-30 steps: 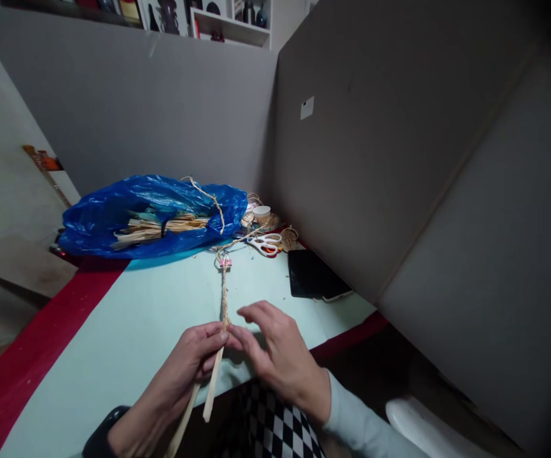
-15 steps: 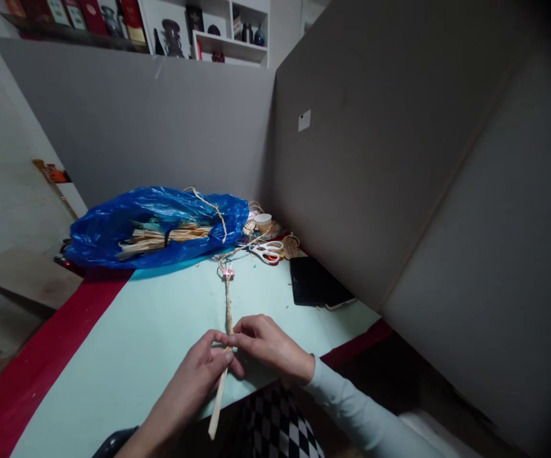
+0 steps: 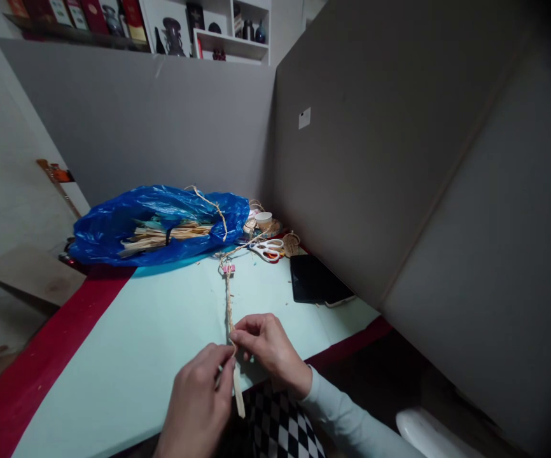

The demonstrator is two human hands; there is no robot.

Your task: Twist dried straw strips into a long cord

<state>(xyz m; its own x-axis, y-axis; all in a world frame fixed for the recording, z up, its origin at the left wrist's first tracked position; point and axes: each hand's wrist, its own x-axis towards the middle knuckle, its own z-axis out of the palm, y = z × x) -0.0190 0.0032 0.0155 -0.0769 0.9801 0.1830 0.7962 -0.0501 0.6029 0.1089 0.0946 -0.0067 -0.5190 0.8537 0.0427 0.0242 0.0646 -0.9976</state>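
Note:
A thin braided straw cord (image 3: 228, 302) runs down the table toward me, with a pink binder clip (image 3: 228, 269) gripping its far end. My right hand (image 3: 268, 346) is closed, thumb and fingers pinching the braid near its lower end. Just below and to the left, my left hand (image 3: 203, 388) pinches a thin strand where it leaves the braid. A pale, flat straw strip (image 3: 239, 391) hangs down past the table edge between my hands. Fingertips partly hide the spot where the strands meet.
A blue plastic bag (image 3: 161, 203) holding a bundle of straw (image 3: 175, 235) lies at the back left. White-handled scissors (image 3: 268, 250), a white cup (image 3: 263, 218) and a straw coil (image 3: 291, 243) sit at the back. A black tablet (image 3: 318, 280) rests by the grey partition (image 3: 375, 159).
My left hand has moved down and turned, now drawing a thin strand at the braid. The loose strip's lower end has swung right. My right hand still pinches the braid.

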